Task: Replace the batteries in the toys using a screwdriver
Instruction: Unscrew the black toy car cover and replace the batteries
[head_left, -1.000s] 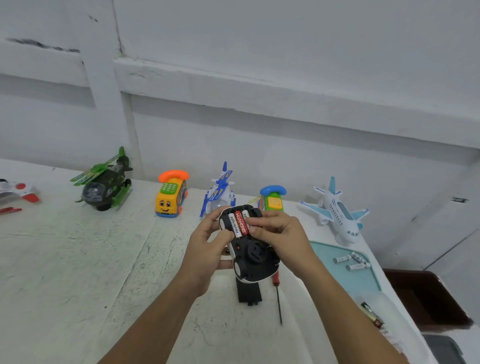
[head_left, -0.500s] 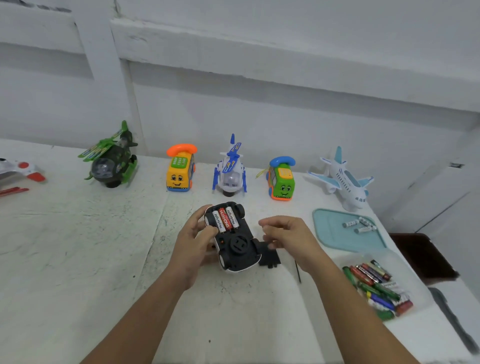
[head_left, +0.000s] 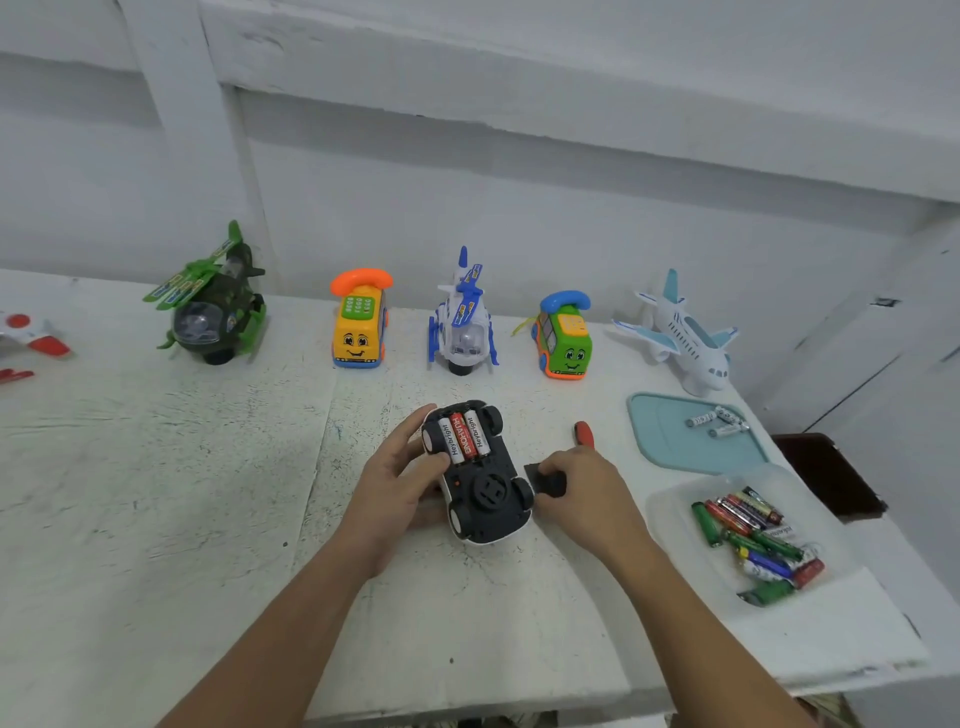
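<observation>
Half a sec ago the right hand was up in the air; now it's down on the white table & pinches the flat black plastic cover, just beside the black & white toy car. The left hand grips the car, upside down, mid table. 3 batteries sit in its slot: outer 2 say "Heybright", the red middle one "HUAHONG". The red screwdriver handle pokes out behind the right hand.

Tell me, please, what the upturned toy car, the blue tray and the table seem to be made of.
Toy car: moulded plastic, matt black underside, glossy white shell at its edge. Blue tray: probably plastic, perhaps silicone; smooth, even colour, rounded corners. Table: white-painted, likely wood; the paint is worn and speckled, with a seam.
</observation>
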